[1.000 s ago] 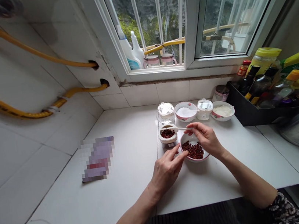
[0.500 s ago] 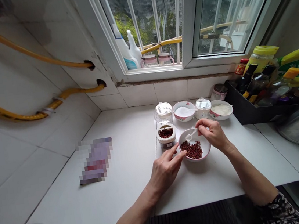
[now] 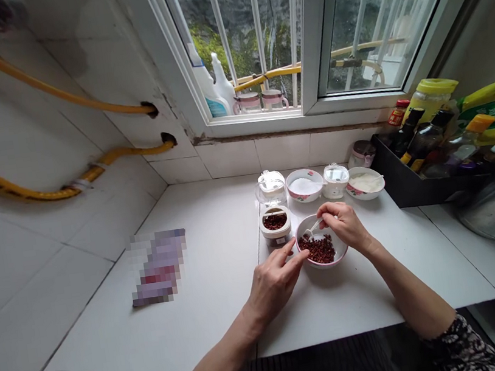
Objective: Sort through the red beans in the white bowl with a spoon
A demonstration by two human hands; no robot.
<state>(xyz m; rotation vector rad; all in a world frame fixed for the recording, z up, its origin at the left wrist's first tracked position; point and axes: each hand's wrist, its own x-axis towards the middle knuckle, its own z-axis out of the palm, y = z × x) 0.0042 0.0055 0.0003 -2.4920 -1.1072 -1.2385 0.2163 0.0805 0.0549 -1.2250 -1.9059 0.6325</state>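
Observation:
A white bowl (image 3: 340, 250) with a pink rim holds small dark red-brown grains (image 3: 320, 250). My right hand (image 3: 342, 224) pinches the handle of a small white spoon (image 3: 310, 232), whose head is at the grains' upper left edge. My left hand (image 3: 272, 281) rests at the bowl's left rim with its fingers stretched out and nothing held. Just behind its fingertips stands an open jar (image 3: 276, 230) of the same dark grains.
Behind are a lidded jar (image 3: 272, 187), a bowl of white powder (image 3: 305, 186), another clear-lidded jar (image 3: 335, 180) and a bowl of pale stuff (image 3: 366, 183). A black box (image 3: 431, 184) of bottles is at right, a blurred packet (image 3: 160, 268) at left.
My right hand has moved slightly left with the spoon, whose head is now lower at the grains' edge. My left hand has stayed at the bowl's rim.

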